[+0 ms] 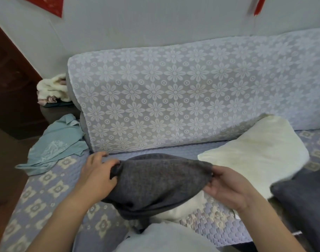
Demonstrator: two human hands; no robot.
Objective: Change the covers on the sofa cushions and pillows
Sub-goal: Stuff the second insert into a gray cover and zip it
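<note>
Dark grey cover [155,182] stretched above sofa seat [46,188], left hand [99,173] pinching its left edge, right hand [226,188] gripping its right edge; bare cream pillow [255,151] just beside on seat, against floral backrest [173,99]; second grey cushion [304,202] at right

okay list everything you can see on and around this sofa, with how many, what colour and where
grey cover: one, dark grey, mid-seat, held at both ends
bare pillow: one, cream, seat right
sofa back cover: one, pale lilac, white flowers
seat cover: one, lilac, cream flowers
shirt: one, light blue, seat's left end
fluffy cloth: one, cream, far left
dark cushion: one, grey, right edge
left hand: grips cover
right hand: grips cover
</note>
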